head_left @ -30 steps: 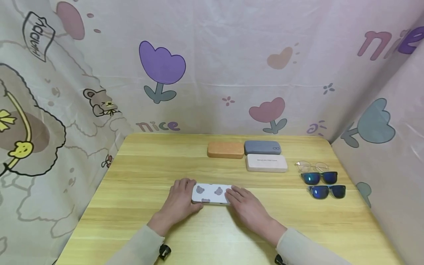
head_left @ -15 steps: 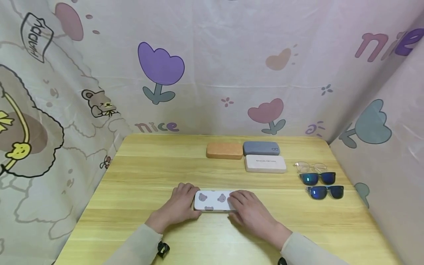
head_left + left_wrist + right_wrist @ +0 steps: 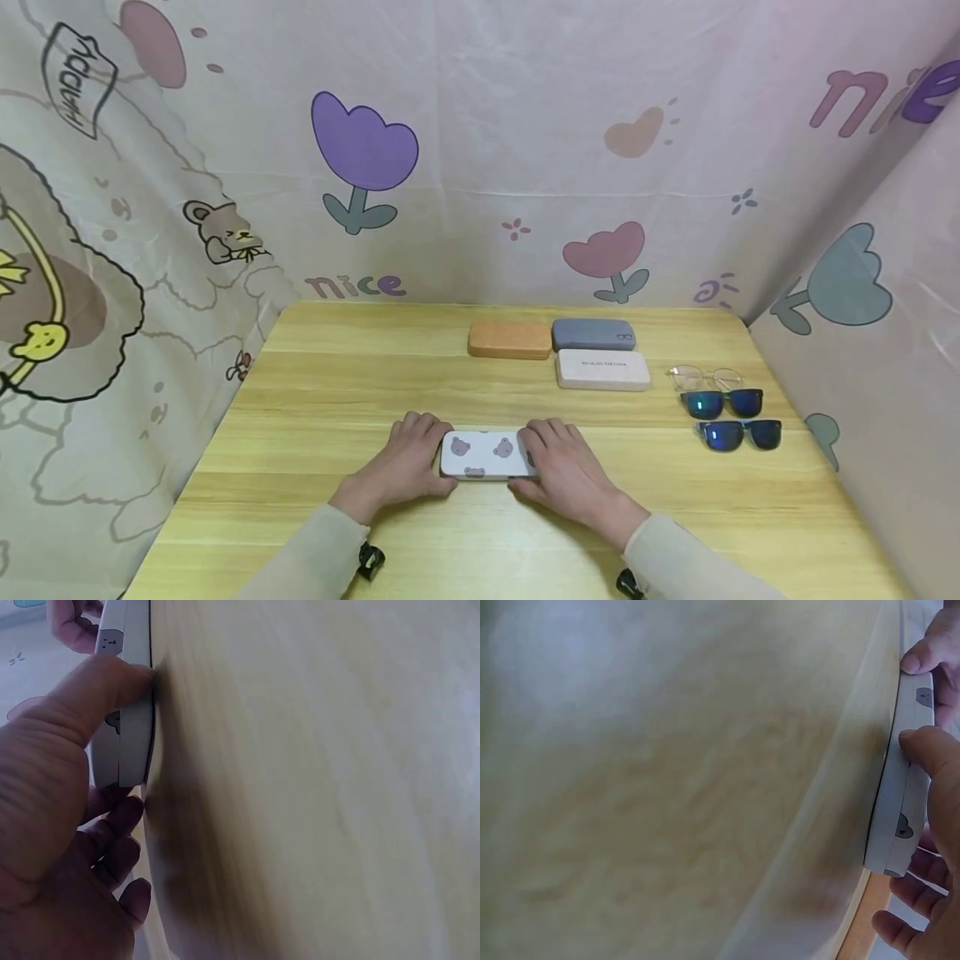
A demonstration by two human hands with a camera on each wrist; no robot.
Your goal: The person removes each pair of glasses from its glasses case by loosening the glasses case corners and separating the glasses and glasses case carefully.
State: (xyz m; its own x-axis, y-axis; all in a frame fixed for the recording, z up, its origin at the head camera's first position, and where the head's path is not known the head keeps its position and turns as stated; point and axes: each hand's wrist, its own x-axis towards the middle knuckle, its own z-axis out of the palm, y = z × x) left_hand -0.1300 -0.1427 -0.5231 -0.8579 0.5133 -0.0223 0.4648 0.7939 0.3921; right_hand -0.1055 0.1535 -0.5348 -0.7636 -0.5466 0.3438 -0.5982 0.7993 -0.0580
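A white glasses case [image 3: 480, 456] printed with grey-brown bear heads lies lid down on the wooden table between both hands. My left hand [image 3: 401, 462] grips its left end, thumb along the front side and fingers round the back. The right hand [image 3: 567, 472] holds the opposite end likewise, covering part of the lid. From the left wrist view, the thumb presses the side of the case [image 3: 136, 742] near its bottom edge. In the right wrist view the seam of the case [image 3: 891, 817] shows as a thin line, with no gap.
Farther back stand an orange case [image 3: 510, 341], a blue-grey case [image 3: 592, 334] and a white lettered case [image 3: 603, 370]. Toward the right edge lie clear eyeglasses [image 3: 705, 378] and two dark-lensed pairs, the upper sunglasses [image 3: 722, 403] and lower sunglasses [image 3: 739, 435]. Patterned cloth [image 3: 465, 150] hangs behind.
The bear-print case has come slightly nearer the front of the table, both hands with it. My right hand's fingers have shifted from lying on the lid to gripping the right end with the thumb in front.
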